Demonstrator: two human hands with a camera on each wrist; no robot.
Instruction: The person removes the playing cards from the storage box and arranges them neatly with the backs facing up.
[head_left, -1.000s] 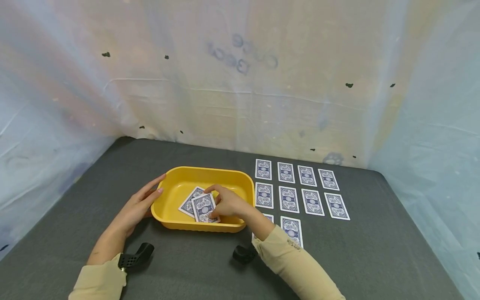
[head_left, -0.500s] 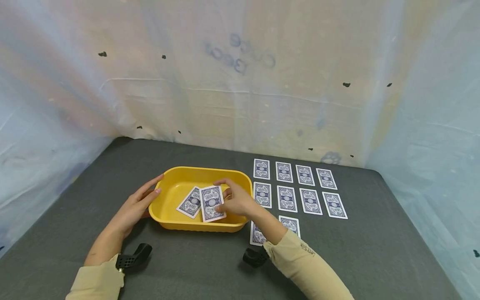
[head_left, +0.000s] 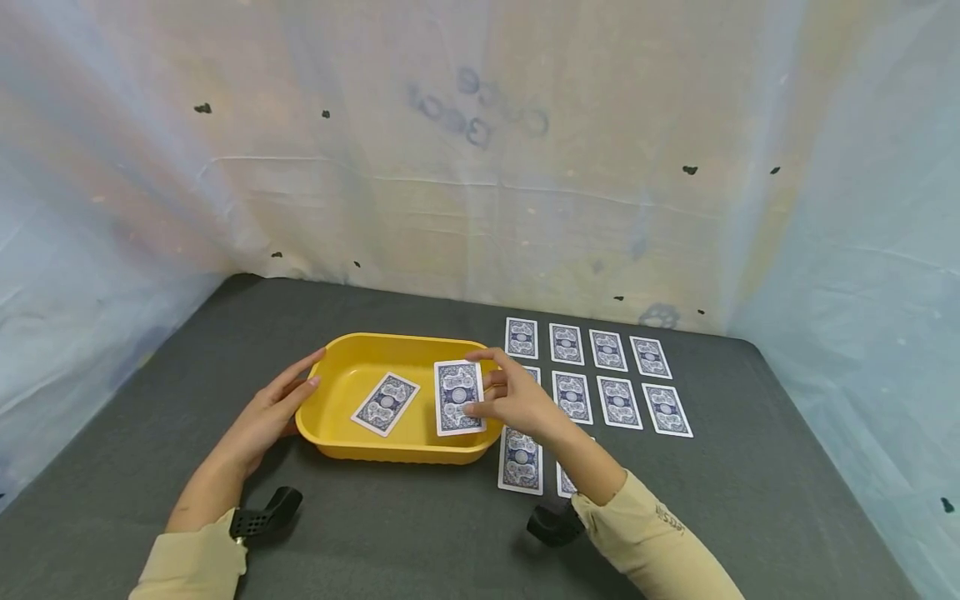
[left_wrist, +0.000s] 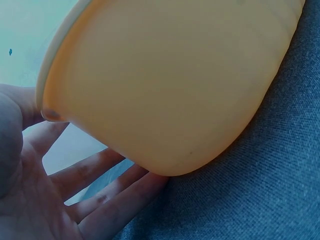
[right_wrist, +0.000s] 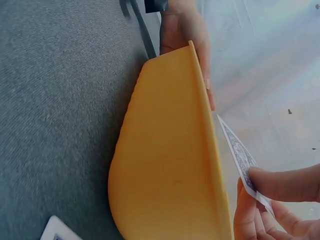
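Observation:
My right hand (head_left: pixel 519 400) pinches a playing card (head_left: pixel 459 398) between thumb and fingers. The card is raised over the right part of the yellow tray (head_left: pixel 405 453), its blue patterned back towards the head camera. In the right wrist view the pinched card (right_wrist: pixel 239 155) tilts above the tray rim. Another playing card (head_left: pixel 386 404) lies back up on the tray floor. At the tray's left end my left hand (head_left: pixel 272 410) holds the rim, thumb over it. The left wrist view shows that hand's fingers (left_wrist: pixel 117 202) spread against the outer wall of the tray.
Right of the tray, several playing cards lie back up in rows on the dark cloth; one front card (head_left: pixel 521 462) is near the tray, and another (head_left: pixel 566 482) is partly covered by my right arm. Plastic sheeting (head_left: pixel 480 208) stands behind the table.
My right hand has lifted the upper card off the other one and carried it to the right and up. The lower card is now fully uncovered. My left hand stays at the tray.

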